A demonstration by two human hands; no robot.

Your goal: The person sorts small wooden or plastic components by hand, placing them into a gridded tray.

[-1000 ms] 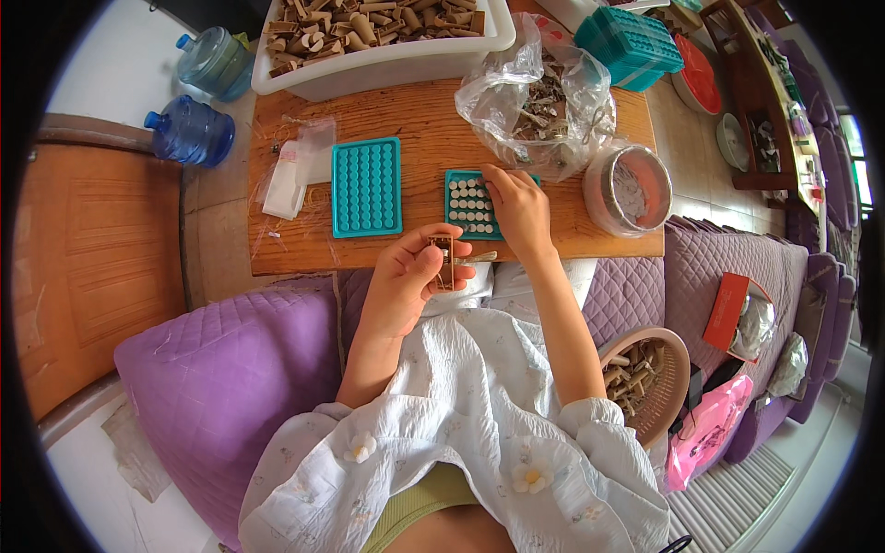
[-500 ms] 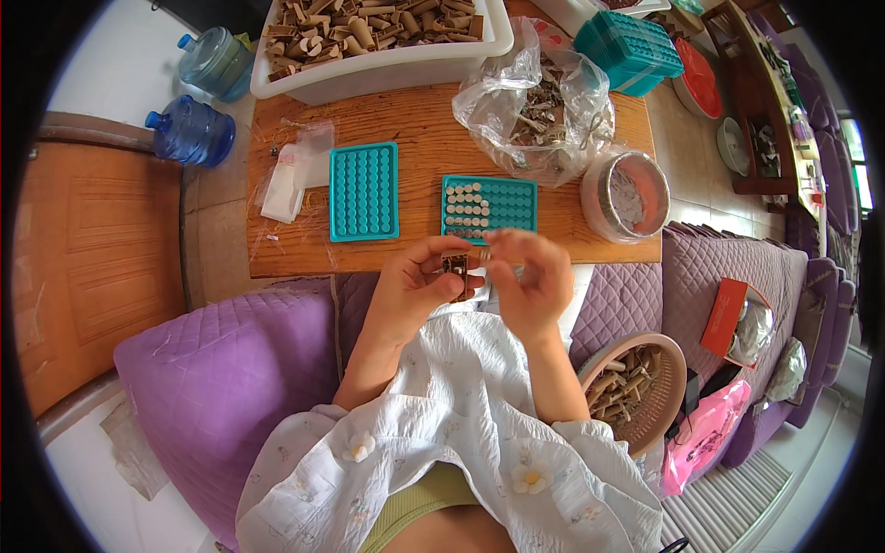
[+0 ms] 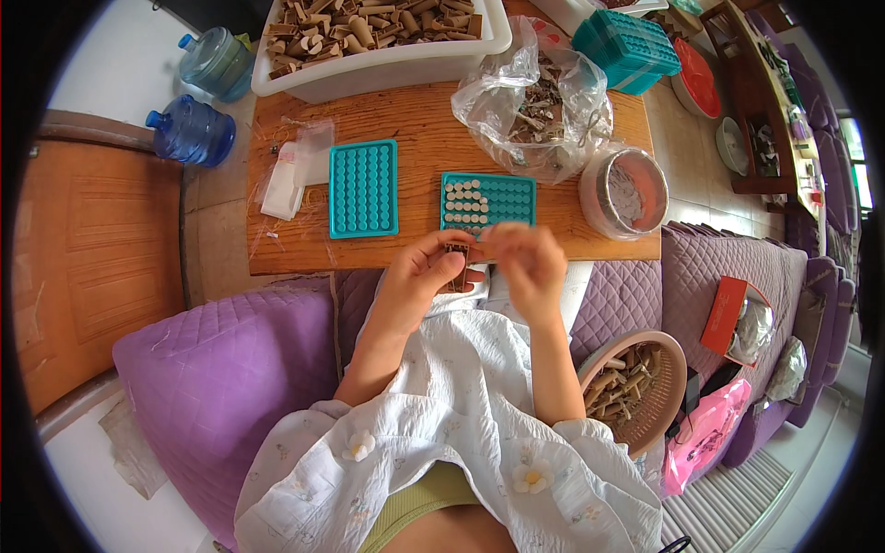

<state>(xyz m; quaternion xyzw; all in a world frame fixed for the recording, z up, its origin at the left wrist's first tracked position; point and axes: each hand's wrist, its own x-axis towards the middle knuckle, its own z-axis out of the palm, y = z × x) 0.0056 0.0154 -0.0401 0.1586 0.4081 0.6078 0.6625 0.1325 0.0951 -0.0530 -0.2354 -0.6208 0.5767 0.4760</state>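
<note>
My left hand (image 3: 412, 286) is closed around a small brown open-framed piece (image 3: 455, 269), held upright above my lap at the table's front edge. Just right of its top, my right hand (image 3: 527, 267) has its fingers drawn together. Motion blur hides whether anything small is between them. Behind both hands lies a teal tray (image 3: 512, 192) with round hollows. Small pale discs (image 3: 467, 207) sit in several hollows on its left side, and my right hand covers the tray's near edge. Another teal tray (image 3: 364, 189), with rows of round hollows, lies further left.
A white bin (image 3: 387, 78) of brown pieces stands at the back. Right of it are an open plastic bag (image 3: 535, 120), a round tub (image 3: 608, 198) and stacked teal trays (image 3: 627, 51). A basket (image 3: 668, 373) of brown pieces sits beside me on the sofa.
My left hand has turned slightly, with its thumb now higher on the brown piece. My right hand has shifted up a little and stays beside the piece's top.
</note>
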